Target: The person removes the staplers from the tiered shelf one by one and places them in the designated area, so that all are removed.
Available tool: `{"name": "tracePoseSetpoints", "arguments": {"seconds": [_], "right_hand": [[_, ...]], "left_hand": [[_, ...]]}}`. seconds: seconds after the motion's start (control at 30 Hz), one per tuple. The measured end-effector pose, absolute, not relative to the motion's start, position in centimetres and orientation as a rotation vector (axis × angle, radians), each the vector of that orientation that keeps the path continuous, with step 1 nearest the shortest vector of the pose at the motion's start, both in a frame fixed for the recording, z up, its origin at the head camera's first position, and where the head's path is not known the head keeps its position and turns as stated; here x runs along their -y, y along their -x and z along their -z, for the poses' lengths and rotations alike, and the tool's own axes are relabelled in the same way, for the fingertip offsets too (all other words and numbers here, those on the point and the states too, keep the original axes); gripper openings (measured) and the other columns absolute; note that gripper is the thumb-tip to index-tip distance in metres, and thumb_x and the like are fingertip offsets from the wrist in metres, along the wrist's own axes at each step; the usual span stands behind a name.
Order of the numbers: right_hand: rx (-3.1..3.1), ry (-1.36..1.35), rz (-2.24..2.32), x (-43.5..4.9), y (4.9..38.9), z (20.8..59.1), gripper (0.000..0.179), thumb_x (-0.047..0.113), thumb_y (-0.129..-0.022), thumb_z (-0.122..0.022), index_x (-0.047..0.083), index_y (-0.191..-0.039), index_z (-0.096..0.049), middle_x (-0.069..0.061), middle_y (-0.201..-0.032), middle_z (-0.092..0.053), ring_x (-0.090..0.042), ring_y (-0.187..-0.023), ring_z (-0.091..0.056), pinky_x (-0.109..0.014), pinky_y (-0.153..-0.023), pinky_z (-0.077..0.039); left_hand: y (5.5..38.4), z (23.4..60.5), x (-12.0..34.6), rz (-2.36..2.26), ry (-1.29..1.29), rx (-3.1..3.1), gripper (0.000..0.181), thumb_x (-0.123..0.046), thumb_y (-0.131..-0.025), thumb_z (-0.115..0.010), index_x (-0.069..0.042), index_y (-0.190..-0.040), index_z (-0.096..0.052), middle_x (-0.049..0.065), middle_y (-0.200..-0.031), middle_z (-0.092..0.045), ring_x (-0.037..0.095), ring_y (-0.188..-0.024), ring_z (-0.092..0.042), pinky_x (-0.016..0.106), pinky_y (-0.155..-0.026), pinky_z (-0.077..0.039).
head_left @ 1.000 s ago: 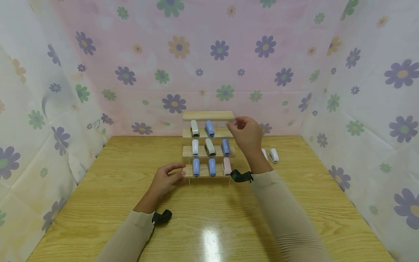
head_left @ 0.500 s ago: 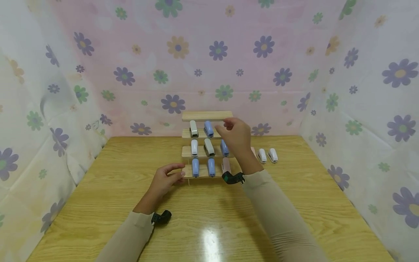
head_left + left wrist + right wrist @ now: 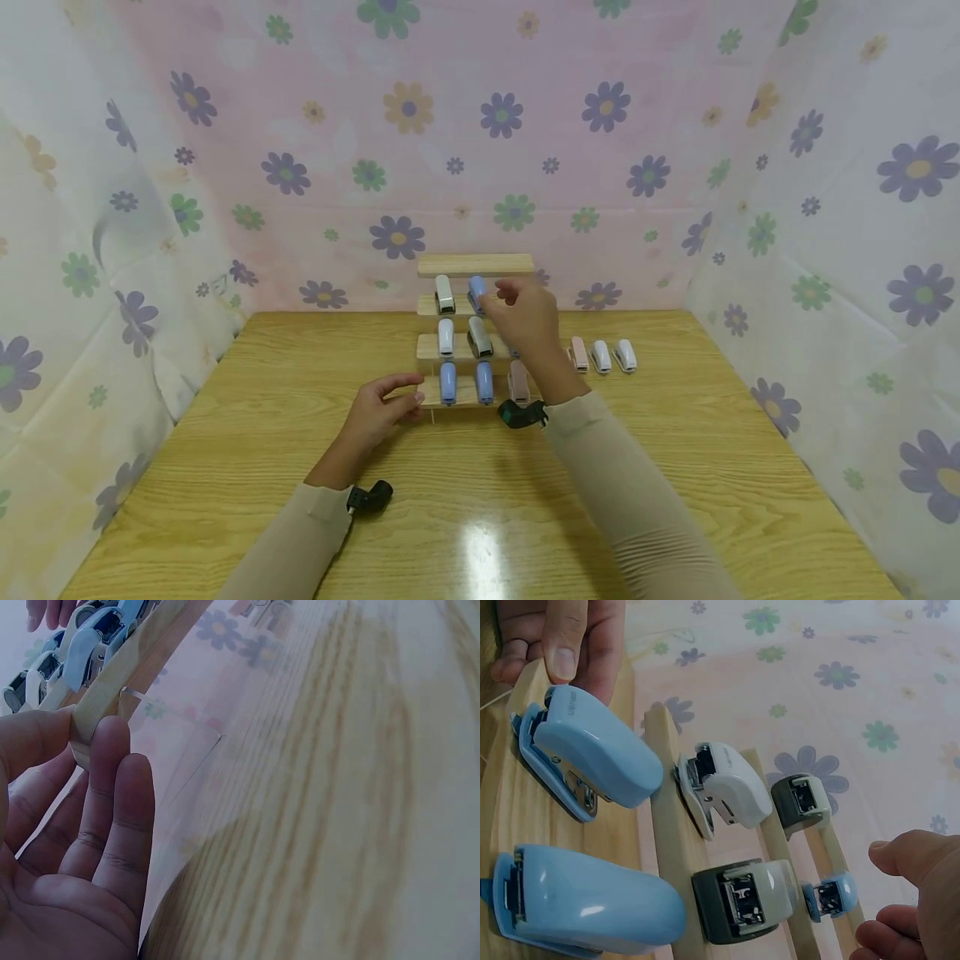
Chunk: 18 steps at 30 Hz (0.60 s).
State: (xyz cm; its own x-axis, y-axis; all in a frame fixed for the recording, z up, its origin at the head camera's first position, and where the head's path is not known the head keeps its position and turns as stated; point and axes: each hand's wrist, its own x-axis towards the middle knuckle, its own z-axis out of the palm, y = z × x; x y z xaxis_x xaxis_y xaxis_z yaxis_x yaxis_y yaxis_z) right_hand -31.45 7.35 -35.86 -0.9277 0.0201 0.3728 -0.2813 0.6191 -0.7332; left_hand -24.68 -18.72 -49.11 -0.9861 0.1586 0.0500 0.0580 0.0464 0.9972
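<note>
A stepped wooden rack holds several mini staplers. My left hand pinches the left end of its lowest shelf, thumb above and fingers beneath. On that shelf sit two blue staplers and a pink stapler. One tier up are a white stapler, a grey stapler and a blue one mostly hidden by my right wrist. The third tier bears a pale grey stapler and a blue stapler. My right hand hovers beside that blue stapler, thumb and fingers apart, holding nothing.
On the table right of the rack stand a pink stapler and two white staplers in a row. Flowered cloth hangs behind and on both sides. Each wrist carries a small black camera.
My right hand has moved left, from beyond the rack's right end to beside the blue stapler on the third tier, uncovering the table staplers. The left hand has stayed on the shelf end.
</note>
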Motion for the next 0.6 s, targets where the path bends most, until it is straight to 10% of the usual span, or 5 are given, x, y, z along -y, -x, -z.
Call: {"name": "tracePoseSetpoints", "arguments": {"seconds": [0.6], "right_hand": [[2.555, -0.314, -1.001, -6.1, 31.5, 36.4, 0.044, 0.043, -0.093, -0.077, 0.014, -0.126, -0.075, -0.007, -0.115, -0.076, -0.023, -0.1, -0.073, -0.044, -0.084, -0.061]], "left_hand": [[24.7, 49.1, 18.9, -2.122, -0.237, -2.191, 0.037, -0.01, -0.098, -0.072, -0.002, -0.134, -0.067, 0.018, -0.14, -0.061, 0.024, -0.089, -0.076, 0.039, -0.082, -0.065]]}}
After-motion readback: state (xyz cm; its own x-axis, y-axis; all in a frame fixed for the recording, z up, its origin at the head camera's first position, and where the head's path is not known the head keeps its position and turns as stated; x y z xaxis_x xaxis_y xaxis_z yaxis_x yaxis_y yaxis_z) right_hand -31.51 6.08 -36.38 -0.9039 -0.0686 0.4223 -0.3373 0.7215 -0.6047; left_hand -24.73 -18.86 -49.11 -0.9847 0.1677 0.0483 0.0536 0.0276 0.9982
